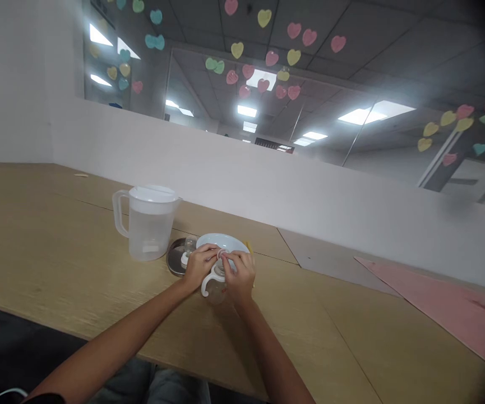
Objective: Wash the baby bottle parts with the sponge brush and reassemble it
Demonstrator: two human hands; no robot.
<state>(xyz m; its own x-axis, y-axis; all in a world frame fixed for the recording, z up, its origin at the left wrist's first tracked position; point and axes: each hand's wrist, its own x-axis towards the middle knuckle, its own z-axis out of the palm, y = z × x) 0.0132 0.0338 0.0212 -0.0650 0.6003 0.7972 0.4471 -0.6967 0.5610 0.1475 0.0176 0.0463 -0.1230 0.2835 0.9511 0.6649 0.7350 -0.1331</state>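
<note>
My left hand (199, 268) and my right hand (240, 276) meet at the middle of the table. Between their fingertips they pinch a small pale ring-shaped part (222, 254), too small to make out fully. Just below it stands a clear baby bottle (216, 292) with a curved white handle (207, 284) on its neck; my right hand partly covers it. Behind the hands is a white bowl (221, 240). To the left, a round metal tray (174, 265) holds a clear dome-shaped piece (190, 244) and a white collar-like piece (184, 260).
A translucent lidded pitcher (149, 230) stands left of the tray, its handle pointing left. Something yellow (249, 247) shows beside the bowl. A pink sheet (435, 308) lies at the right. The wooden table (78, 241) runs back to a white wall (242, 174).
</note>
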